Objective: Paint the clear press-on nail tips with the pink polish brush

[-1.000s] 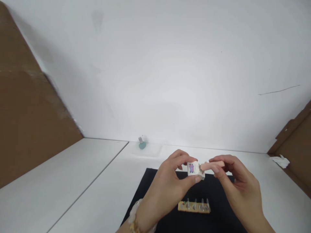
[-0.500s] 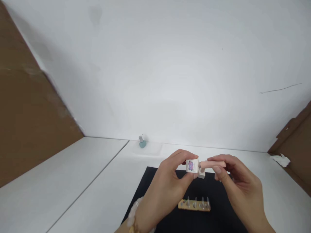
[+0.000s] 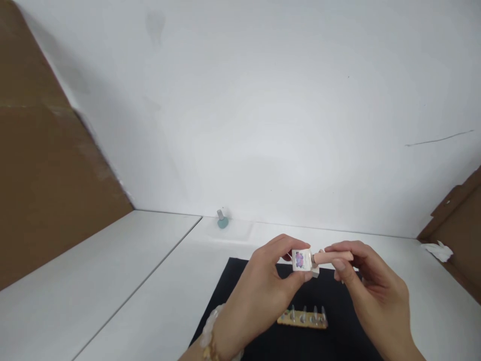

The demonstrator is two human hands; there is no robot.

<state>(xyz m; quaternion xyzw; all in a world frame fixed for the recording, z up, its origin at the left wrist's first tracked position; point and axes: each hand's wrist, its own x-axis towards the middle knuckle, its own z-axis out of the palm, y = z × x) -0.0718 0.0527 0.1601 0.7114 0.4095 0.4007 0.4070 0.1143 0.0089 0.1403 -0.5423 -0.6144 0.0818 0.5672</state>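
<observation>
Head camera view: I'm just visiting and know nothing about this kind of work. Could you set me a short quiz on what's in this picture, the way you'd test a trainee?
1. True or false: the small teal bottle stands on the black mat.
2. Multiple choice: what lies on the mat below the hands? A. a spoon; B. a tan strip with a row of small pegs; C. a pair of scissors.
3. Fill the gap: the small white block with a purple print is pinched in the left hand; the peach-coloured stick is held by the ____ hand.

Key: 1. False. 2. B. 3. right hand.
</observation>
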